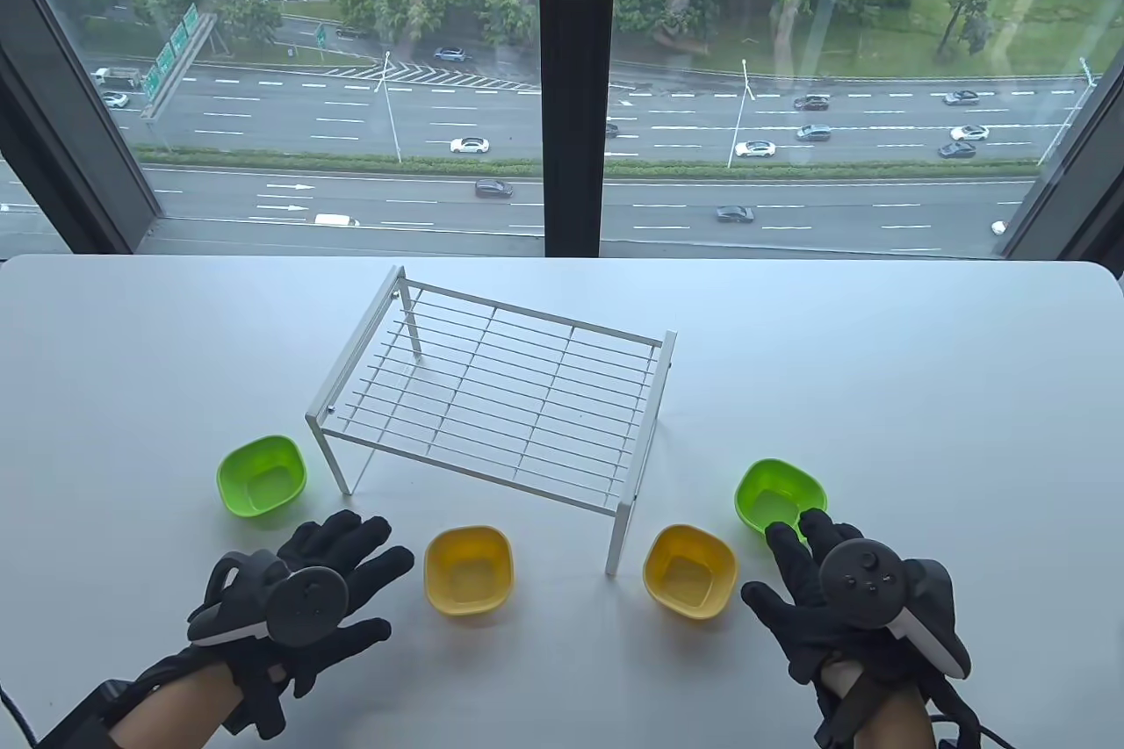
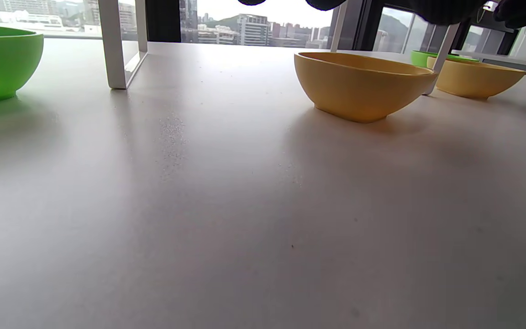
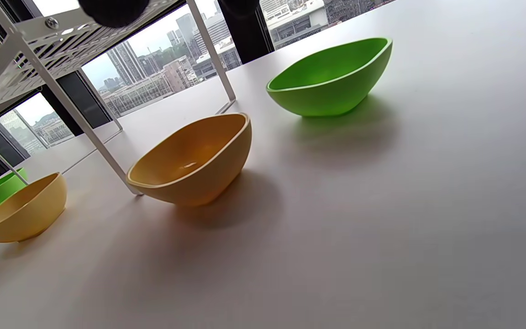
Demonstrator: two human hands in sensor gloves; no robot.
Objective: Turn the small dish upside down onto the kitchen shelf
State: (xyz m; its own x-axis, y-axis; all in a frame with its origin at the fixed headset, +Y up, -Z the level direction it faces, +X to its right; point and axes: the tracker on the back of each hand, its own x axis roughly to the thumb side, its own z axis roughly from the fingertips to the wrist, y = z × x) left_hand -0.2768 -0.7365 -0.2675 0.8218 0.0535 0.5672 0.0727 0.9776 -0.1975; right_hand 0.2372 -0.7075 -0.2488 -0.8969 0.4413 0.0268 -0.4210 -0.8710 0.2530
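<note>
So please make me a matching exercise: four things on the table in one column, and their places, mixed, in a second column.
Things:
1. left green dish
2. left yellow dish
3. right green dish
4. kitchen shelf

Places:
A. touched at its near rim by the right hand
B. middle of the table, nothing on top
C. just right of the left hand
D. beside the shelf's front left leg

Pairs: 1-D, 2-C, 3-A, 4-B
</note>
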